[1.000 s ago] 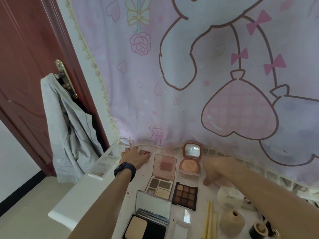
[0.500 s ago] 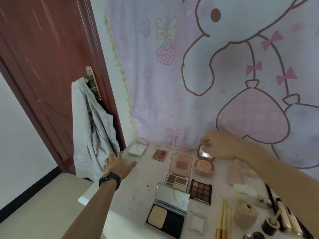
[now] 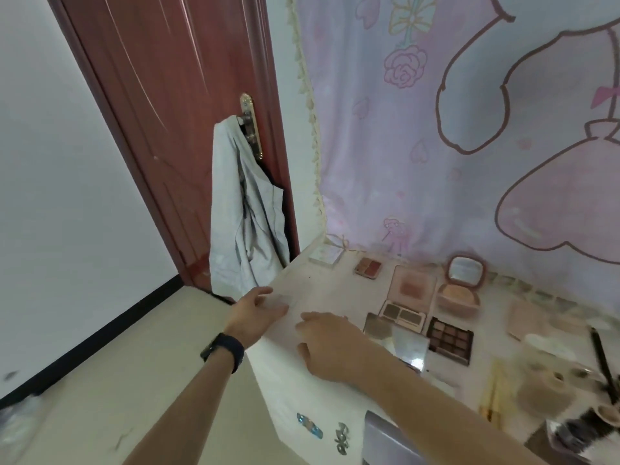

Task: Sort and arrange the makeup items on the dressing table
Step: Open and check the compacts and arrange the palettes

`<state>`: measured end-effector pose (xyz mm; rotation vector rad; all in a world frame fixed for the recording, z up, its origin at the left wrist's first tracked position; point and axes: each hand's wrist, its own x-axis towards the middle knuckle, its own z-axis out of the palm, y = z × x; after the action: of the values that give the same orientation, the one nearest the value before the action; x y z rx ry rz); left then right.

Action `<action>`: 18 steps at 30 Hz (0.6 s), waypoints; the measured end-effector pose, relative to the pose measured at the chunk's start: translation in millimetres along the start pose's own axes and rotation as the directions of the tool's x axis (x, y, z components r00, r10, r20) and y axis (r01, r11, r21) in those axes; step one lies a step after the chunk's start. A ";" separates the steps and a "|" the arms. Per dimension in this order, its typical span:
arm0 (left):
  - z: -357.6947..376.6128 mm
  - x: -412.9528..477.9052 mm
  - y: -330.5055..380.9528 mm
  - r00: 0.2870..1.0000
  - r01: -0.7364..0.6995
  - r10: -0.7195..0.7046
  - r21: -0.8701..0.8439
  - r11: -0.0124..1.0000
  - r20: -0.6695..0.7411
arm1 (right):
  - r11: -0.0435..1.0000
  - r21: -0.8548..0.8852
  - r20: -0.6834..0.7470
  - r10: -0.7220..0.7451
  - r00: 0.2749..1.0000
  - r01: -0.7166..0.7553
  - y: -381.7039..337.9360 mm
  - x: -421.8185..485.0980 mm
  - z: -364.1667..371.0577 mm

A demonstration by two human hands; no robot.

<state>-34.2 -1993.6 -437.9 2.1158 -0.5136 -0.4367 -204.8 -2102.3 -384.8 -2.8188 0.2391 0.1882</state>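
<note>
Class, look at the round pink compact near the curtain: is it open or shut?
Open: the round pink compact has its mirrored lid raised above the powder pan.

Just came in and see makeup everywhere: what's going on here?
A person is sorting makeup on the dressing table. Both hands hold nothing: the left hand is at the table's left edge, the right hand just beside it. The pink palette, dark eyeshadow palette and round compact lie open to their right.

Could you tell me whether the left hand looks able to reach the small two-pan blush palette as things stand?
Probably yes: the left hand lies open at the left edge of the tabletop, with only bare surface between it and the blush palette.
</note>
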 end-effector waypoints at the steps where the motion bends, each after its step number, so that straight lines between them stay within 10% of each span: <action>1: -8.5 -11.4 -2.7 1.000 0.006 -0.005 -0.077 0.997 0.014 | 1.000 -0.028 0.047 0.000 0.999 0.001 -3.2 1.9 12.6; 7: -39.4 -75.5 -6.6 0.991 0.027 0.013 -0.286 0.958 0.134 | 0.986 -0.167 0.062 0.006 0.998 0.004 -8.4 5.4 50.8; 11: -46.4 -103.3 2.4 0.981 0.000 0.065 -0.333 0.943 0.183 | 0.977 0.209 -0.081 0.051 0.995 -0.033 -6.0 -5.2 40.8; 14: -47.0 -112.3 14.5 0.968 -0.074 0.140 -0.299 0.951 0.207 | 0.519 0.852 -0.081 0.273 0.959 -0.076 -11.2 -21.7 27.7; 18: -37.3 -126.9 30.6 0.933 -0.256 0.287 -0.160 0.953 0.217 | 0.188 0.982 -0.050 0.340 0.939 -0.016 -12.1 -48.5 22.3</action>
<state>-130.3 -1919.3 -377.4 1.8431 -0.8819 -0.5514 -252.3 -2077.0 -395.0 -1.4405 0.5301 -0.2475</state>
